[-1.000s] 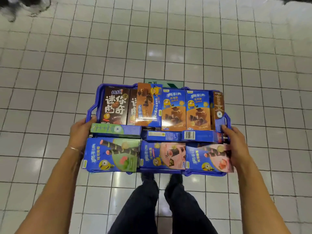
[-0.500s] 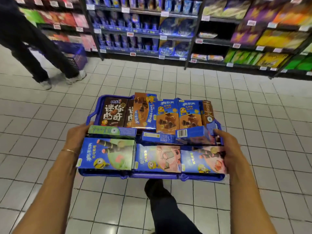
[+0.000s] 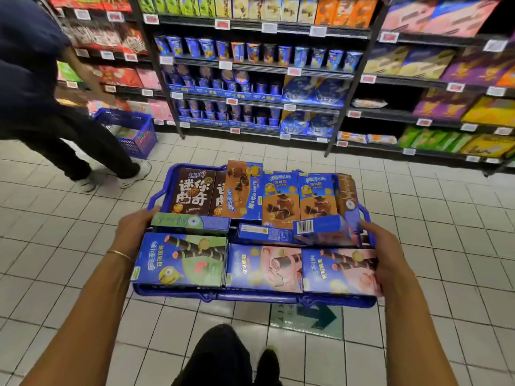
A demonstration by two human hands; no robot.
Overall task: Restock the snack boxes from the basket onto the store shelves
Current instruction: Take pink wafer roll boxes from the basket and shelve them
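I carry a blue plastic basket (image 3: 250,298) at waist height, packed with several snack boxes. A green-and-blue wafer-roll box (image 3: 181,260) lies at the front left, two pink ones (image 3: 264,267) beside it. Brown cookie boxes (image 3: 192,192) and orange-blue boxes (image 3: 281,199) stand at the back. My left hand (image 3: 135,231) grips the basket's left side. My right hand (image 3: 383,252) grips its right side, fingers over the edge of a pink box. The store shelves (image 3: 259,65) stand ahead, stocked with blue cups and boxes.
Another person (image 3: 41,107) stands at the left by a second blue basket (image 3: 129,132) on the floor. White tiled floor lies between me and the shelves. A green arrow sticker (image 3: 309,316) is on the floor below the basket. My feet show at the bottom.
My view has lifted from the floor to the shelves, which now fill the upper frame and look closer. Both hands keep hold of the basket; a small box near the right side has tilted.
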